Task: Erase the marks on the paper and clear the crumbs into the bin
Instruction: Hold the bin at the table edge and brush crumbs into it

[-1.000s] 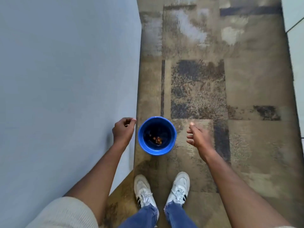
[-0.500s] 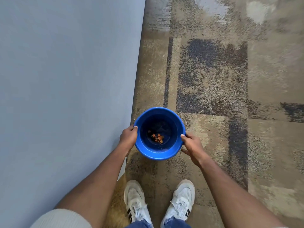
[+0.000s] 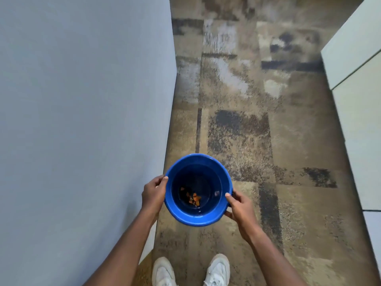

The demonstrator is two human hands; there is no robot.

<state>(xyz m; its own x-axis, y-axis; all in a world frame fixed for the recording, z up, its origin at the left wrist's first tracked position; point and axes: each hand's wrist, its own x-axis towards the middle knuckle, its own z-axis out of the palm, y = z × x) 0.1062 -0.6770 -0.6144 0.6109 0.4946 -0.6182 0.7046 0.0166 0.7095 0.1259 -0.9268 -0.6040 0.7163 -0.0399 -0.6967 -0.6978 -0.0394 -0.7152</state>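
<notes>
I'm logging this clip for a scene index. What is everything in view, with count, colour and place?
bin: one, blue, held over the carpet, centre low
scraps: several small, orange-brown, on the bin's bottom
carpet: one, mottled tan and grey, centre
table surface: one, pale grey-blue, left
cabinet: one, white, right edge
shoes: two, white, bottom
left hand: one, gripping the bin's left rim
right hand: one, gripping the bin's right rim
</notes>
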